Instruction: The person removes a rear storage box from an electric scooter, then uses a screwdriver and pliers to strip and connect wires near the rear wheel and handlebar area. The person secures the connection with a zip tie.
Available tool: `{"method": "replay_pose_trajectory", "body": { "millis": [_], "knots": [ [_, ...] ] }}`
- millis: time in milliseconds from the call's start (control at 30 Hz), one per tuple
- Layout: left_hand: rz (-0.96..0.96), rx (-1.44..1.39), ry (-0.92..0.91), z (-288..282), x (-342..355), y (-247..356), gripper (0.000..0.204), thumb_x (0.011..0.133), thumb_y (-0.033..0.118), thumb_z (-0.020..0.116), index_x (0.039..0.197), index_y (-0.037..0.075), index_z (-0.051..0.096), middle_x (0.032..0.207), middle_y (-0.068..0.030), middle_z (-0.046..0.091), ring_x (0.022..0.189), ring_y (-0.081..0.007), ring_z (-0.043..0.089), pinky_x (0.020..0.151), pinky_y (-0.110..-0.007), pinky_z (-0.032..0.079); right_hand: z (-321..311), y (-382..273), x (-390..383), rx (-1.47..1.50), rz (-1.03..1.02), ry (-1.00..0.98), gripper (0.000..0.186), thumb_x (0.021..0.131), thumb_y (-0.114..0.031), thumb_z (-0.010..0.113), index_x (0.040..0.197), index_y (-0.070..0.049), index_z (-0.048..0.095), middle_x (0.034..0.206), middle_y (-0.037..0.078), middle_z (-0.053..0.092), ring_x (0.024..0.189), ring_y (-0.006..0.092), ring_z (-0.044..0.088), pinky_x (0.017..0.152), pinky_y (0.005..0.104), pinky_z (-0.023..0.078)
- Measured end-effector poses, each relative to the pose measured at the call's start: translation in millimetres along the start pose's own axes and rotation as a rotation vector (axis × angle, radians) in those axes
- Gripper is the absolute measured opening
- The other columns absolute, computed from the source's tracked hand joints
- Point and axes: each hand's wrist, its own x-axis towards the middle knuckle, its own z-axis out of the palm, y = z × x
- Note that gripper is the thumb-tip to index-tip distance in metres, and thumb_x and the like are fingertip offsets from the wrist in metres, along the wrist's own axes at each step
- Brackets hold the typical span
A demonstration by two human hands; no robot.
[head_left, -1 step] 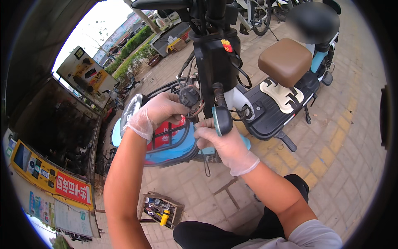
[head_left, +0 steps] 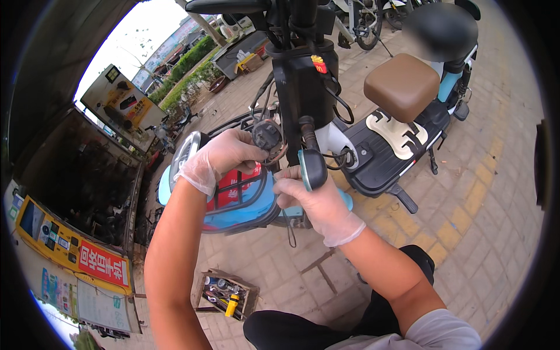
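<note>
Both my hands wear thin translucent gloves and work at the front of an electric scooter. My left hand point(head_left: 224, 156) pinches reddish-brown wires point(head_left: 276, 156) just under a round black part point(head_left: 266, 135) that hangs by the steering column point(head_left: 297, 105). My right hand point(head_left: 321, 207) is a little lower and to the right, its thumb and fingertips pressed together. Anything between them is too small to tell. A black rounded mirror-like housing point(head_left: 316, 170), below a ribbed handlebar grip point(head_left: 309, 134), hides part of the right hand's fingers.
Light-blue bodywork point(head_left: 245, 216) with a black rack lies beyond my hands. To the right are a brown seat point(head_left: 402, 87) and black footboard point(head_left: 379, 169). A toolbox point(head_left: 255, 294) with a yellow-handled tool sits on the paving below. A yellow-and-red sign stall point(head_left: 76, 251) stands left.
</note>
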Motion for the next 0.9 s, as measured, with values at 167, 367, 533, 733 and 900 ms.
{"method": "replay_pose_trajectory", "body": {
  "millis": [167, 367, 533, 733, 900],
  "knots": [
    [0.021, -0.012, -0.022, -3.2, -1.6, 3.0, 0.020, 0.086, 0.014, 0.078, 0.094, -0.003, 0.070, 0.079, -0.0053, 0.068, 0.068, -0.0125, 0.066, 0.063, -0.022, 0.059, 0.7, 1.5, -2.3, 0.020, 0.016, -0.007, 0.029, 0.086, -0.016, 0.074, 0.105, 0.004, 0.066, 0.090, 0.010, 0.070, 0.075, 0.0164, 0.068, 0.072, 0.0285, 0.055],
    [-0.093, -0.226, 0.032, 5.6, -6.4, -6.7, 0.012, 0.086, 0.012, 0.073, 0.085, 0.001, 0.068, 0.078, -0.0076, 0.068, 0.064, -0.0130, 0.064, 0.057, -0.026, 0.053, -1.9, -1.1, -3.3, -0.038, 0.015, -0.002, 0.029, 0.086, -0.016, 0.075, 0.106, 0.003, 0.066, 0.090, 0.010, 0.070, 0.075, 0.0170, 0.068, 0.072, 0.0292, 0.055],
    [-0.175, -0.421, 0.071, 23.0, -7.6, -11.2, 0.014, 0.081, 0.020, 0.068, 0.079, 0.007, 0.064, 0.067, -0.0026, 0.058, 0.056, -0.0161, 0.053, 0.051, -0.029, 0.041, -2.8, -6.5, -4.2, -0.039, 0.019, 0.012, 0.028, 0.086, -0.015, 0.074, 0.107, 0.003, 0.065, 0.090, 0.010, 0.071, 0.074, 0.0165, 0.067, 0.071, 0.0290, 0.055],
    [-0.209, -0.539, 0.042, 33.2, -19.0, -10.5, 0.013, 0.086, 0.021, 0.068, 0.086, 0.009, 0.064, 0.073, -0.0014, 0.059, 0.061, -0.0139, 0.052, 0.054, -0.028, 0.037, 6.0, -0.5, -7.9, 0.028, 0.050, 0.011, 0.026, 0.088, -0.014, 0.072, 0.107, 0.002, 0.065, 0.091, 0.010, 0.070, 0.075, 0.0157, 0.067, 0.071, 0.0284, 0.055],
    [-0.154, -0.546, -0.016, 31.7, -19.8, -10.0, 0.012, 0.086, 0.020, 0.072, 0.088, 0.009, 0.067, 0.070, 0.0056, 0.047, 0.054, -0.0079, 0.037, 0.052, -0.025, 0.028, 7.8, 5.2, -1.7, 0.077, 0.031, 0.073, 0.024, 0.090, -0.017, 0.072, 0.105, 0.000, 0.064, 0.088, 0.008, 0.069, 0.071, 0.0154, 0.065, 0.068, 0.0282, 0.054]
  ]
}}
